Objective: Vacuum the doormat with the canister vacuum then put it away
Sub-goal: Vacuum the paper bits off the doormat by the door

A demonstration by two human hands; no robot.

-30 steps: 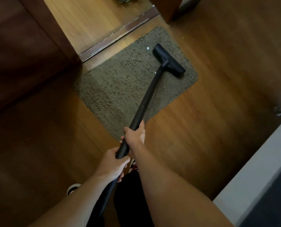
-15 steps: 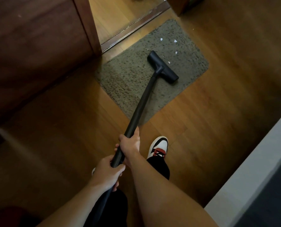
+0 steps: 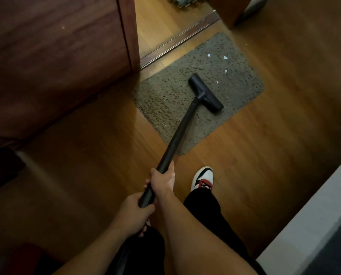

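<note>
A grey-brown shaggy doormat (image 3: 165, 100) lies on the wood floor before a doorway. The black vacuum floor head (image 3: 205, 93) rests on the mat's middle, with the black wand (image 3: 180, 133) running back toward me. My right hand (image 3: 163, 178) grips the wand higher up. My left hand (image 3: 132, 214) grips its lower end just behind. Several small white paper scraps (image 3: 225, 57) lie on the mat beyond the head. The canister itself is out of view.
A dark wooden door (image 3: 56, 56) stands at the left, with a metal threshold strip (image 3: 177, 41) beyond the mat. My right shoe (image 3: 202, 178) is on the floor near the mat's near corner. A white ledge (image 3: 312, 225) runs along the lower right.
The floor head has been pulled back from the mat's far part to its middle, leaving the scraps beyond it. I have stepped back and my right shoe came into view.
</note>
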